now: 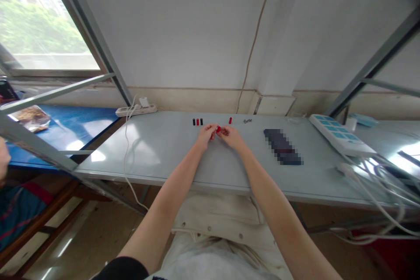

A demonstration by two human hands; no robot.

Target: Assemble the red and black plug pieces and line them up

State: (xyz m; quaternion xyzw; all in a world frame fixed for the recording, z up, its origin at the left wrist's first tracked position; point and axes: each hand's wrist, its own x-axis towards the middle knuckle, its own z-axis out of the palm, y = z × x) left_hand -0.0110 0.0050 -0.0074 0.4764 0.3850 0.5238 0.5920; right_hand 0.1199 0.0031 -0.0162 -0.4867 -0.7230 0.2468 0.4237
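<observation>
My left hand (206, 134) and my right hand (232, 136) meet above the grey table, both with fingers pinched together. Between their fingertips is a small red piece (218, 129), and my right hand grips it. Whatever my left fingertips pinch beside it is too small to make out. Just beyond my left hand, a black cylinder (194, 121), a red cylinder (197, 121) and another black cylinder (201, 121) stand in a row. One more red cylinder (230, 120) is behind my right hand. Some small metal parts (247, 121) lie to its right.
A blurred-out dark flat object (284, 147) lies right of my arms. A large power strip (341, 134) with cables is farther right. At the back left sits a white power strip (136, 110), its cord (126, 153) crossing the table. Metal frame posts (98, 35) flank the table.
</observation>
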